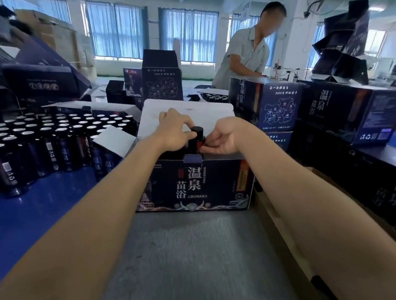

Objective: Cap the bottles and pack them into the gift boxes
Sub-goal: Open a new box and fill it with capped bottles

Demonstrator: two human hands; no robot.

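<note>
Open to pass low over the bare grey surface [182, 265] in front of the gift box [192, 188]. Walled off on the left by close rows of bottles [28, 147] on the blue table [25, 223], with only a bare strip near its front edge. Hemmed in on the right by closed boxes [338, 111] and a brown carton [285, 226] just beside. Shut off behind by the raised white flap [186, 111]. Crowded at the top opening by 1 capped bottle [195, 140] gripped between left hand [172, 133] and right hand [223, 139].
</note>
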